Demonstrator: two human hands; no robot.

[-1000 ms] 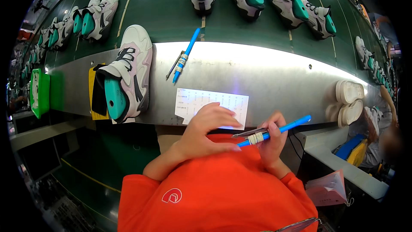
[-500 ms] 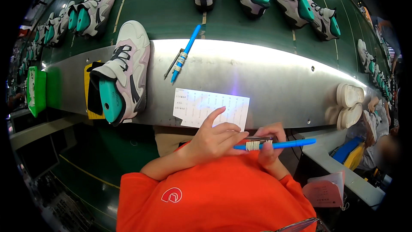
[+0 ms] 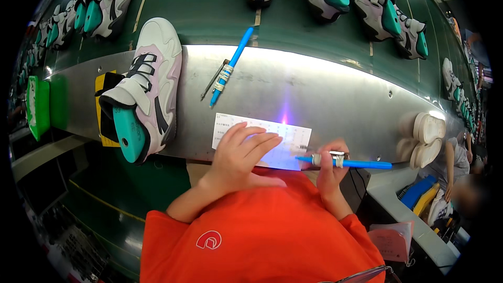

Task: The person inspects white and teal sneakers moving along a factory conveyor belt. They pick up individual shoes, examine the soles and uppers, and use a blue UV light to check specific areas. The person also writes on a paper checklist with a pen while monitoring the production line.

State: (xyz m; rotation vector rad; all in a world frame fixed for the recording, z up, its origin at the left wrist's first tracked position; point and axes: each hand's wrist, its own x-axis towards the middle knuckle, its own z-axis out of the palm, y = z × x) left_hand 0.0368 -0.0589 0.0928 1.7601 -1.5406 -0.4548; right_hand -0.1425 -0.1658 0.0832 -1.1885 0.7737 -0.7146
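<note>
On the left, my left hand (image 3: pixel 238 154) lies over a white printed paper slip (image 3: pixel 297 135), its fingers stretched out and holding nothing. My right hand (image 3: pixel 331 170) grips a blue pen (image 3: pixel 371 165) with a slim silver-tipped pen tied to it by pale bands. The pens' tips point left, close above the slip's lower right part. Beyond the slip, a second blue pen (image 3: pixel 240 51), bound likewise to a thin dark pen, lies on the metal ledge (image 3: pixel 335 94). A white and pink sneaker (image 3: pixel 163 73) with a teal insert stands left of my left hand.
A green conveyor belt (image 3: pixel 204 0) carries several sneakers beyond the ledge. A yellow and black item (image 3: pixel 107 115) lies beside the near sneaker. Two cream soles (image 3: pixel 427 139) are at the right end, a green tray (image 3: pixel 39 107) at the far left. Another person (image 3: pixel 456 162) is at right.
My left hand has come away from the pens onto the slip. My right hand has turned the pens' tips toward the slip. The belt shoes at the right shift slightly in view.
</note>
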